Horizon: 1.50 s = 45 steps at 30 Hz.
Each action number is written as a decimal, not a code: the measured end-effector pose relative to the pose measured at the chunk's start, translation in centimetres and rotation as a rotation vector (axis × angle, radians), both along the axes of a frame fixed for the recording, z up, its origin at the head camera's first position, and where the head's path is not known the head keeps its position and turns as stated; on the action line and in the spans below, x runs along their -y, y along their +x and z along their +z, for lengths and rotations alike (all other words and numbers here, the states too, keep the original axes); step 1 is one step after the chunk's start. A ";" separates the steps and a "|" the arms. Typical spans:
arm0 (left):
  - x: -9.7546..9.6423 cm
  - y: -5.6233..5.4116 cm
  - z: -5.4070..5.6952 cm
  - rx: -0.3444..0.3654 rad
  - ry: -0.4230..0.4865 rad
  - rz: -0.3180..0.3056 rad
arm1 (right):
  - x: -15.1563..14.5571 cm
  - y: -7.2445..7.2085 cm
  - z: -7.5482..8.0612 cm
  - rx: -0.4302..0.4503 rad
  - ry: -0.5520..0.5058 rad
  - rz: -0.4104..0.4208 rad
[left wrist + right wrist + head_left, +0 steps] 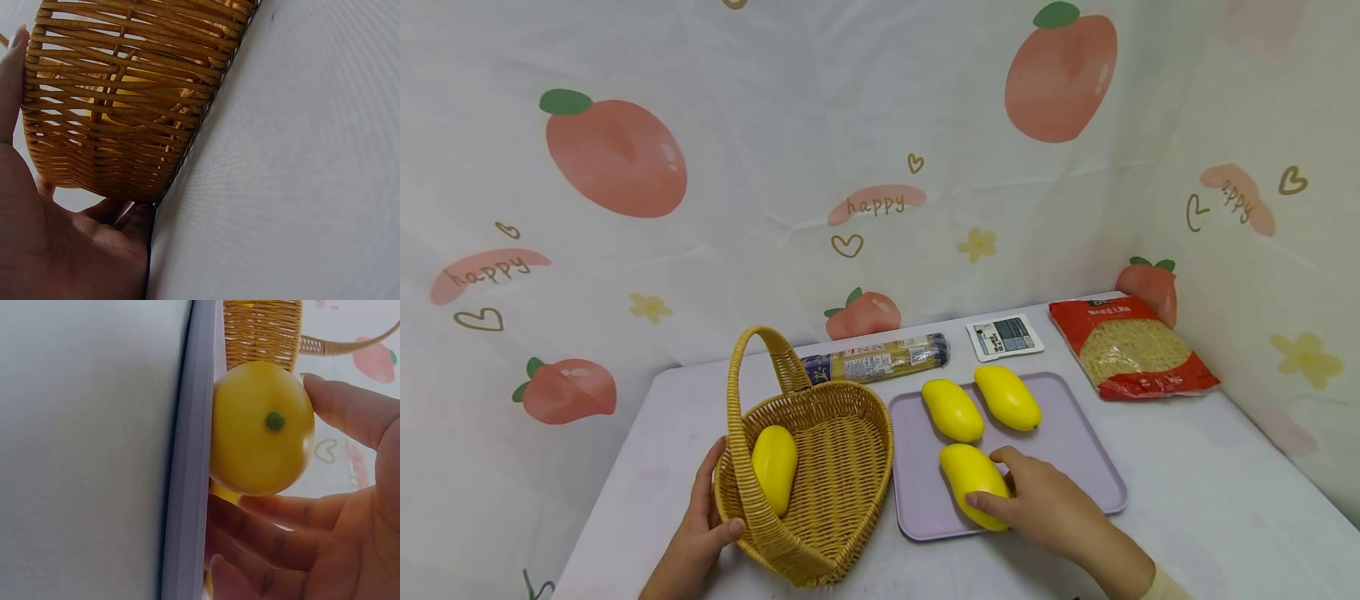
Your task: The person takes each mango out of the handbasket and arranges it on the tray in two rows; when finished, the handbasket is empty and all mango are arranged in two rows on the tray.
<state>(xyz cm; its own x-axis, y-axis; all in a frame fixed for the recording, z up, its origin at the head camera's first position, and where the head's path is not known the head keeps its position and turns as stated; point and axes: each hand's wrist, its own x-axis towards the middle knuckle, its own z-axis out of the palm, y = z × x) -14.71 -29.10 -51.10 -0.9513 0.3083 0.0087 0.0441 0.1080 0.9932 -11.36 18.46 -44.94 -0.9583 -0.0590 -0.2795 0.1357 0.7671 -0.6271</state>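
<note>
My left hand (700, 521) holds the outer left side of a heart-shaped wicker basket (880, 417), its thumb near the rim. The left wrist view has that hand (69, 244) against the woven wall (125, 94). One yellow mango (777, 462) lies inside the basket, partly behind the handle. My right hand (1048, 504) grips a second mango (970, 479) on the lilac tray (1093, 467), thumb on one side and fingers on the other. Seen in the right wrist view, this mango (256, 444) has a green stem spot. Two more mangoes (952, 411) (1009, 398) lie farther back on the tray.
Behind the basket lies a long clear pack of noodles (880, 362). A white packet with a dark label (1004, 337) is behind the tray. At the back right is a red bag of pale pieces (1131, 346). Printed cloth walls (760, 167) stand behind the white table.
</note>
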 end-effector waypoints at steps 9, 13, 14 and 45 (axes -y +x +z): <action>0.1 0.0 -0.2 0.011 0.013 0.000 | -0.2 0.0 0.2 0.006 -0.009 -0.010; 0.0 0.0 -0.1 0.003 0.004 0.003 | -0.5 -0.1 0.5 -0.015 -0.046 -0.019; 0.0 0.0 -0.1 0.004 0.001 0.005 | -0.7 -0.2 0.6 -0.025 -0.060 -0.023; -0.2 0.0 0.3 0.010 -0.066 0.031 | -0.4 -0.9 4.8 -0.327 -0.915 0.337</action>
